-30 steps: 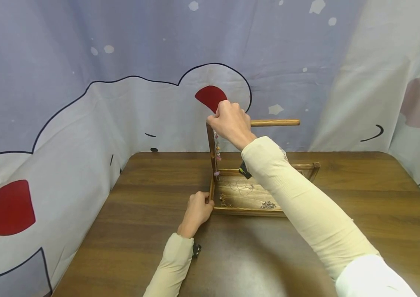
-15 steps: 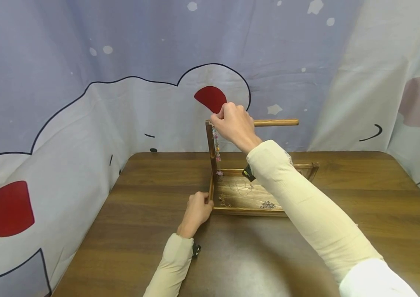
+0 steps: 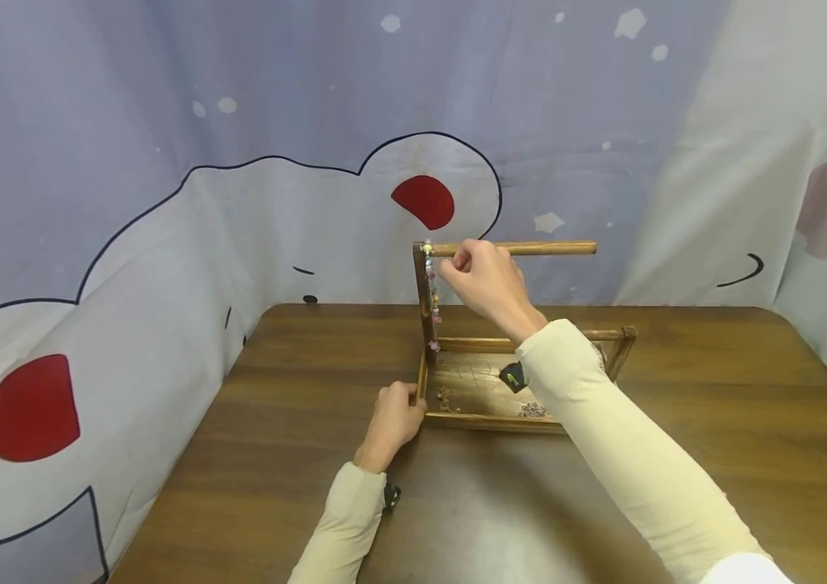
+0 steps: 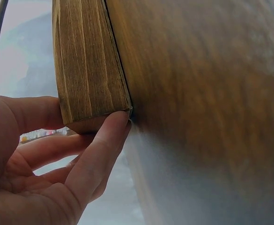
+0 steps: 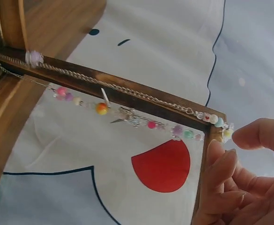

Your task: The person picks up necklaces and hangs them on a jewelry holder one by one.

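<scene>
A wooden jewellery stand (image 3: 493, 421) has a low tray, an upright post (image 3: 424, 284) at its left and a crossbar (image 3: 552, 248) on top. A pastel beaded necklace with a silver chain (image 5: 101, 108) hangs from the crossbar's left end, alongside the post. Its yellow top bead (image 5: 227, 133) sits at the bar. My right hand (image 3: 489, 284) is just right of the necklace, below the bar, thumb and fingers parted with nothing held. My left hand (image 3: 391, 422) grips the tray's near left corner; in the left wrist view, thumb and fingers wrap the wooden edge (image 4: 87, 61).
Inside the tray lie small pieces of jewellery (image 3: 532, 410), among them thin chains. A slanted wooden end piece (image 3: 621, 353) stands at the tray's right. The brown table (image 3: 296, 454) ends at a printed cloth backdrop (image 3: 311, 219).
My right hand has come away from the crossbar's left end, moving right and down, leaving the necklace hanging there. The left hand keeps its grip on the stand.
</scene>
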The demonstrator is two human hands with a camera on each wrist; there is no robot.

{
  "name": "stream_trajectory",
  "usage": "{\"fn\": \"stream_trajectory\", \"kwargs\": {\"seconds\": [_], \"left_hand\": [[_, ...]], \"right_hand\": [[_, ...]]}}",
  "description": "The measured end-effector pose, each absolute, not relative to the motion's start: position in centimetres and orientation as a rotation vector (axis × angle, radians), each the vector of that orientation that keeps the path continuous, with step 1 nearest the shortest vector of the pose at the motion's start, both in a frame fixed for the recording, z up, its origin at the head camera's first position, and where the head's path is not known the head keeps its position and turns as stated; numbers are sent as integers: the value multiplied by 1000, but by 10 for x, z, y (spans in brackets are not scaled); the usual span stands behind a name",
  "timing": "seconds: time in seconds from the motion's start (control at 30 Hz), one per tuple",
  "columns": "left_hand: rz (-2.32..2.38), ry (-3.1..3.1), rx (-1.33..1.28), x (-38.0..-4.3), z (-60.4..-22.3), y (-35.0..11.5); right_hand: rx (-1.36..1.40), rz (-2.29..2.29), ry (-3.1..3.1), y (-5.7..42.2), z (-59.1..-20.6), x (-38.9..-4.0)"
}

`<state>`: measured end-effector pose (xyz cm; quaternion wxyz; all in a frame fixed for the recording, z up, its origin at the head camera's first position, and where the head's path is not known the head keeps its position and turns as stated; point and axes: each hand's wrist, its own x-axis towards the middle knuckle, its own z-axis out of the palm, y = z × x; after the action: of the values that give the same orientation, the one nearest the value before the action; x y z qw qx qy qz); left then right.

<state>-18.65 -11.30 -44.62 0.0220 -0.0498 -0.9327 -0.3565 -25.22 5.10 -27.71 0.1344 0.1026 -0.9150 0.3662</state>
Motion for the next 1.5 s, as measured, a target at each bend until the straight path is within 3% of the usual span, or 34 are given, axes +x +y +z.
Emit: {"fn": "stream_trajectory", "kwargs": {"seconds": [0.7,1.17,1.5], "left_hand": [[-1073,-2888,-150,-187,-440,-114],[-1095,-2904,-148,-187,-442,-112],[-1070,-2897,-147,-189,-440,-113]], "right_hand": [[576,1255,-2726,71,-353,-223],[563,1217,-2934,100,-416,-205],[453,1211,-2963,129,-427,-203]]}}
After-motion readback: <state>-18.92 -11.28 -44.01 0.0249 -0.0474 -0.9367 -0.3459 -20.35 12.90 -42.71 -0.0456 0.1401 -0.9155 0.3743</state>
